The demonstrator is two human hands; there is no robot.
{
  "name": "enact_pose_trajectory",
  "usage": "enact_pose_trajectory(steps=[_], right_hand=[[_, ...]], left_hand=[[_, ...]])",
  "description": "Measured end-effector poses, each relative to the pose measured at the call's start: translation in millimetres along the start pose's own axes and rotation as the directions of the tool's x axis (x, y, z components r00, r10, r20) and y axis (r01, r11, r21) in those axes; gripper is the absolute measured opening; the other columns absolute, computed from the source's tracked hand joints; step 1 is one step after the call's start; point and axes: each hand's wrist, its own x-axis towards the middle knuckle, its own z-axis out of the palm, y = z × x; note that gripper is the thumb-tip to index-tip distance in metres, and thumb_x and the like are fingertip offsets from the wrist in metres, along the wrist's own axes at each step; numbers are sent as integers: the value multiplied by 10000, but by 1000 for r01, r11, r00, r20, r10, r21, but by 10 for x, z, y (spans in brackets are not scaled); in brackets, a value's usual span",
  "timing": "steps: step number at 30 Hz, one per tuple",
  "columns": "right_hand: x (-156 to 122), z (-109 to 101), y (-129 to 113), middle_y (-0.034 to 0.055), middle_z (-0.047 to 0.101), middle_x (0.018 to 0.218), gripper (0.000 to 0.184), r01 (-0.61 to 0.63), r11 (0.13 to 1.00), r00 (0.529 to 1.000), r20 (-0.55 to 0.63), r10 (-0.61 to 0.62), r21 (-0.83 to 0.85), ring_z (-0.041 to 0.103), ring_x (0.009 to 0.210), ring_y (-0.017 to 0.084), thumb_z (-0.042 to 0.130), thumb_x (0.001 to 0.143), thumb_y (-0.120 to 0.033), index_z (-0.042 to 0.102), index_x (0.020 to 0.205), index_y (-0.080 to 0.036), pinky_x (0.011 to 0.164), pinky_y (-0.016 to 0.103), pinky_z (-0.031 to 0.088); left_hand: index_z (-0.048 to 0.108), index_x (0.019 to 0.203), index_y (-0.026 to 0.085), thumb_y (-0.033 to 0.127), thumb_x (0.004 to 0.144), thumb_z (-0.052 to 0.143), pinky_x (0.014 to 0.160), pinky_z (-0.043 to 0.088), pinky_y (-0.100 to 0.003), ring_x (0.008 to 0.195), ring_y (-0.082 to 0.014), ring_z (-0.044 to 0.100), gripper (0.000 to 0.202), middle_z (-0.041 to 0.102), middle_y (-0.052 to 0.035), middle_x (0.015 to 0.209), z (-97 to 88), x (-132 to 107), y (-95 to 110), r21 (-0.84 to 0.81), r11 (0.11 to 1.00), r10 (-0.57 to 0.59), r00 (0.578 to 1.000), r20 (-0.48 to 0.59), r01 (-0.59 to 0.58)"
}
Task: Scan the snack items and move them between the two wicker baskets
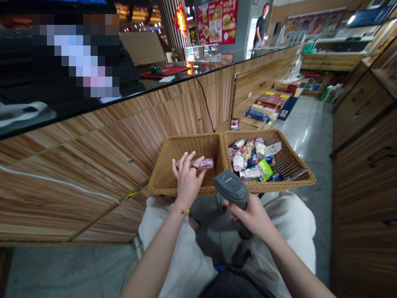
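My left hand (187,176) reaches into the left wicker basket (161,182) and pinches a small pink packet (205,164) above the basket floor. A ring and a gold bracelet show on that hand. My right hand (252,215) grips the handle of a grey barcode scanner (231,187), held near the front rims where the two baskets meet. The right wicker basket (297,169) is full of several small packets and cans (252,159).
A wood-panelled counter (93,157) with a dark glass top runs along the left, a black cable hanging down it. Wooden cabinets (362,165) stand on the right. Boxed goods (266,105) are stacked further along the aisle. A person (261,27) stands far back.
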Motion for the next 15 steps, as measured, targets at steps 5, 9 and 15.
enact_pose_trajectory(steps=[5, 9, 15], right_hand=[[-52, -87, 46, 35, 715, 606, 135, 19, 1000, 1000, -15, -19, -4, 691, 557, 214, 633, 836, -322, 650, 772, -203, 570, 288, 542], [-91, -149, 50, 36, 706, 583, 170, 26, 1000, 998, -57, -26, 8, 686, 549, 220, 631, 840, -357, 639, 745, -216, 563, 299, 537], [-138, -225, 51, 35, 699, 567, 201, 11, 999, 992, -126, -6, 35, 686, 532, 219, 643, 839, -385, 613, 725, -222, 557, 300, 534]], left_hand=[[669, 1312, 325, 300, 911, 731, 1276, 178, -612, 1465, -311, 434, 406, 588, -78, 1486, -58, 173, 135, -58, 998, 36, 999, 5, -36], [666, 1335, 356, 349, 922, 728, 1283, 170, -574, 1469, -290, 418, 418, 568, -54, 1505, -16, 472, 460, -122, 984, 135, 990, 43, -129], [543, 1498, 365, 469, 958, 667, 1279, 122, -599, 1502, -321, 365, 564, 490, -72, 1591, 273, 842, 897, -221, 918, 375, 903, 211, -329]])
